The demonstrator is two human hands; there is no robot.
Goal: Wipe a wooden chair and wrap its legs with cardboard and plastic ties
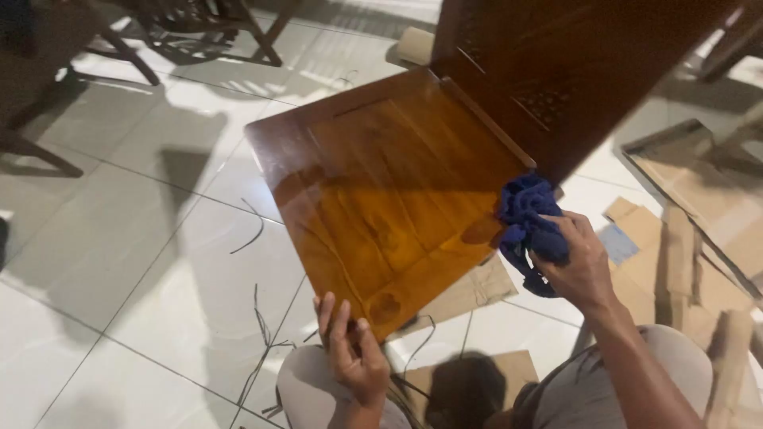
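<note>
Both forearms are bare; no sleeves, gloves, rings or watch are visible. The legs are covered by light grey fabric trousers (675, 357). The left hand (354, 357) and right hand (580, 266) are bare.

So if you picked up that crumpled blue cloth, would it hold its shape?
Probably not. The crumpled blue cloth bunches in folds inside the right hand, so it looks floppy and light. It seems unlikely to roll or break, and it would likely drape over the glossy brown wooden panel.

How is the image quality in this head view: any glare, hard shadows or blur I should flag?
Head view: light gleams off the glossy wooden panel and the white floor tiles; hard shadows of chairs cross the floor at upper left; the carved dark wood at the top is underexposed; the blue cloth in the right hand and the left hand look slightly soft; straight edges bow a little.
</note>
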